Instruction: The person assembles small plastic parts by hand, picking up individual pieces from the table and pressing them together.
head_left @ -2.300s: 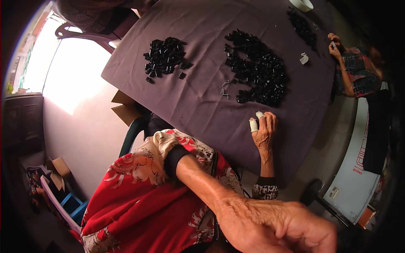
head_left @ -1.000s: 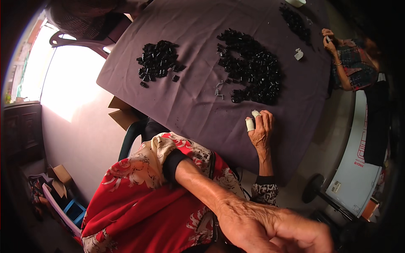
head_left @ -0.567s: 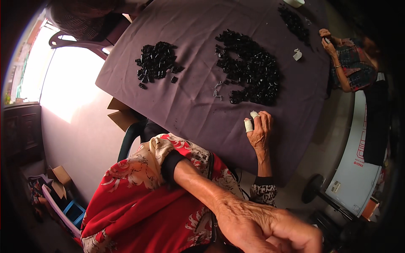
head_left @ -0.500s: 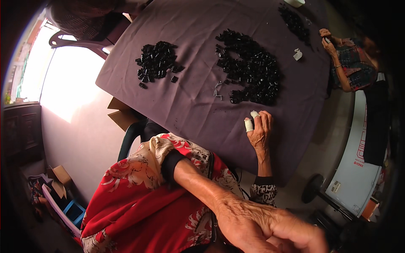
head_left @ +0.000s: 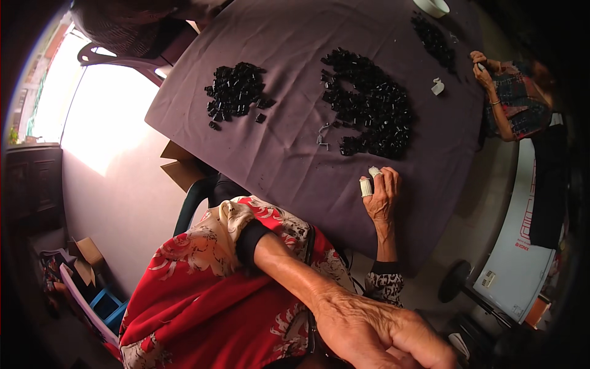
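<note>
My right hand rests palm down near the table's front edge, with pale ribbed covers on the thumb and one finger. Its fingers are loosely bent and a little apart, and I see nothing held in them. Beyond it lies a big heap of small black glossy pieces. A thin grey branching strip lies by the heap's left side. My left hand is raised close to the camera at the bottom, its arm crossing my red patterned clothing. Its fingertips are cut off or hidden, so what they hold does not show.
A smaller black heap lies left on the purple-grey tablecloth; another black pile is far right. Nearby are a white bowl and a small white piece. A co-worker's hands meet at the right edge.
The whole view has shifted slightly, showing more of the white bowl. My left hand has drawn a little to the left and down; my right hand stays on the table.
</note>
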### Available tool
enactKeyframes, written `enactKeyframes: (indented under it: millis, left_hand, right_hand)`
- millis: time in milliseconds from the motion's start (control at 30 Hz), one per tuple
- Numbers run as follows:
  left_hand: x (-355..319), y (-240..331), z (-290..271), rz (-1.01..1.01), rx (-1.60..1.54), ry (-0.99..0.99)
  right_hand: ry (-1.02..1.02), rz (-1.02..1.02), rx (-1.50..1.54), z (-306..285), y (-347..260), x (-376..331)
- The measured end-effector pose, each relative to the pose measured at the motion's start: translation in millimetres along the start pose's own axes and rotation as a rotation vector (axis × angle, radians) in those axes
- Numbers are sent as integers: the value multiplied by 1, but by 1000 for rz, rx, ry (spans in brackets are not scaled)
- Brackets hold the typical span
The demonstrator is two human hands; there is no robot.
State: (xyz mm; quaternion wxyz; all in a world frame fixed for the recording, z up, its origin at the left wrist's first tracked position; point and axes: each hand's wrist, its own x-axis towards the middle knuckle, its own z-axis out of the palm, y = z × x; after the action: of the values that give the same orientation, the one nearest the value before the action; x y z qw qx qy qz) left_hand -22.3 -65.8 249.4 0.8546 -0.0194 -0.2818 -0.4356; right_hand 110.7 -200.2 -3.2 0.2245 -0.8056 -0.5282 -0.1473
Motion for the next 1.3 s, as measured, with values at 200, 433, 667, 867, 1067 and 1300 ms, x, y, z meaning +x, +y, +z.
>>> enactKeyframes:
  millis: [200, 433, 667, 867, 1067, 1300]
  left_hand:
    - [7, -30, -14, 470, 43, -216]
    - [-3, -4, -16, 249, 351, -76]
    - [-90, 39, -154, 308, 2163, 1032]
    - [-170, 89, -238, -3, 2496, 1203]
    - [-162, 114, -218, -81, 2350, 1473]
    - [-163, 151, -237, 66, 2620, 1567]
  right_hand:
    - [-13, 0, 8, 0, -2, 3]
    - [25, 47, 82, -1, 6, 6]
    - [-50, -165, 189, 0, 18, 49]
    - [-135, -96, -6, 15, 35, 65]
    - [-181, -34, 16, 11, 46, 76]
    - [-86, 13, -84, 15, 74, 103]
